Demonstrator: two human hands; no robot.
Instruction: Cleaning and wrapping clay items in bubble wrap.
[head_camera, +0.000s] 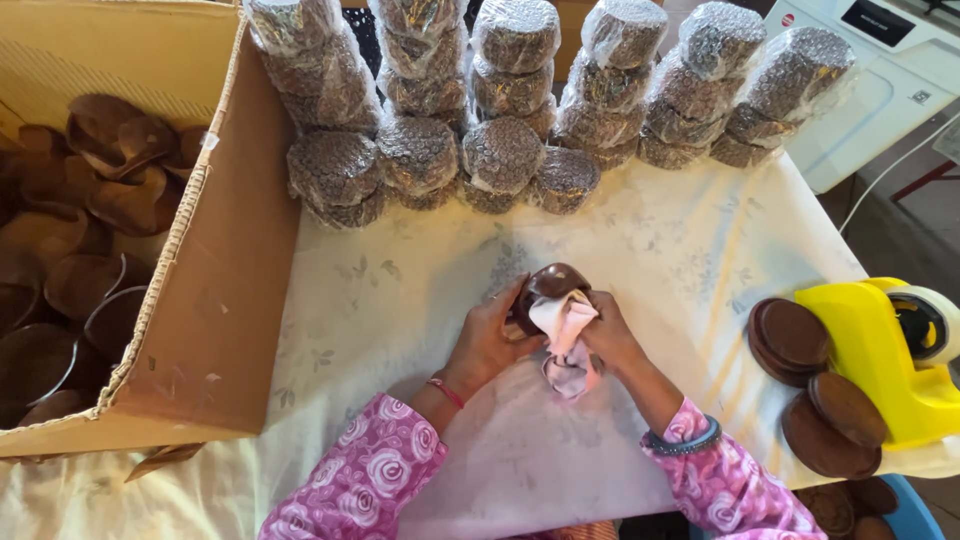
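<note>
My left hand (487, 340) grips a dark brown wooden bowl (548, 284) held over the middle of the table. My right hand (610, 335) presses a pale pink cloth (563, 335) against the bowl's rim; the cloth hangs down between both hands. Both sleeves are pink with a rose print. The bowl's underside faces up and part of it is hidden by the cloth and my fingers.
A big cardboard box (235, 300) at left holds several brown wooden bowls (80, 250). Stacks wrapped in bubble wrap (500, 110) line the far edge. Flat brown wooden discs (815, 390) and a yellow tape dispenser (880, 350) lie at right on the floral tablecloth (400, 290).
</note>
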